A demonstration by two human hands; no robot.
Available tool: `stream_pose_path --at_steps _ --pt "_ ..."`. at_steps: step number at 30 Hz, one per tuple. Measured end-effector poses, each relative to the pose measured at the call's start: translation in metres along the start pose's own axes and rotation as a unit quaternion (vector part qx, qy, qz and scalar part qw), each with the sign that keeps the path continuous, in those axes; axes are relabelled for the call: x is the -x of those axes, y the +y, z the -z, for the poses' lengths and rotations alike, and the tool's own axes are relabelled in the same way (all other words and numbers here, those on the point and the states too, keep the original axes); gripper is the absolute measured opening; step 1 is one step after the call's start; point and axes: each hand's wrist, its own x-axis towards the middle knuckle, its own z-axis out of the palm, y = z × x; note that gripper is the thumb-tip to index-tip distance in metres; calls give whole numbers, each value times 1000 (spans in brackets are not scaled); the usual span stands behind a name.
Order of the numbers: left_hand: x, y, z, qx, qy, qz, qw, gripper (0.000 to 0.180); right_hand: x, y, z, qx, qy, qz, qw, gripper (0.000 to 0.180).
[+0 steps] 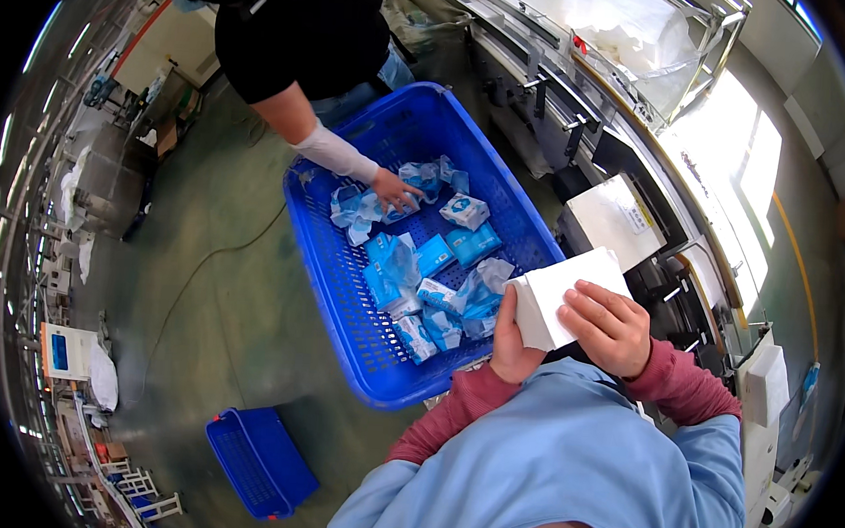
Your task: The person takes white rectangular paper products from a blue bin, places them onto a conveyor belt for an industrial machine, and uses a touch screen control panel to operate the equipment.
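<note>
A plain white block point(574, 286), which looks like a stack of folded paper tissues, is between my two hands in front of my chest. My left hand point(516, 345) grips its left end, thumb up along the side. Across its upper face lie the bent fingers of my right hand point(610, 326), pressing on it. Just beyond is a large blue plastic basket point(343, 327) with perforated walls. Inside lie several blue-and-white tissue packs point(434, 255), and torn, crumpled blue wrappers point(401, 263) are mixed among them.
A co-worker in black point(291, 42) leans over the basket's far side, one hand point(395, 188) among the packs. Machinery with a conveyor point(583, 110) and a white box point(616, 222) stands at right. A smaller blue crate point(264, 461) sits on the floor; a cable point(193, 271) runs across it.
</note>
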Motion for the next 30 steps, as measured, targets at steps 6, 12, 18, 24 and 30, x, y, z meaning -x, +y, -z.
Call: stream_pose_path --at_steps 6,12,18,24,30 --pt "-2 1 -8 7 18 -9 1000 59 0 -2 -3 -33 3 -51 998 37" --pt "-4 3 -10 -1 29 -4 1000 58 4 3 -3 -85 0 -103 991 43" --pt "-7 6 -10 3 18 -15 1000 59 -8 -5 3 -103 -93 -104 985 63" --pt "-11 7 -21 -81 37 -29 996 61 -9 -3 -12 -87 -86 -148 981 80" --pt "-10 17 -22 -97 -29 -73 992 60 1 9 -30 -163 22 -244 956 91"
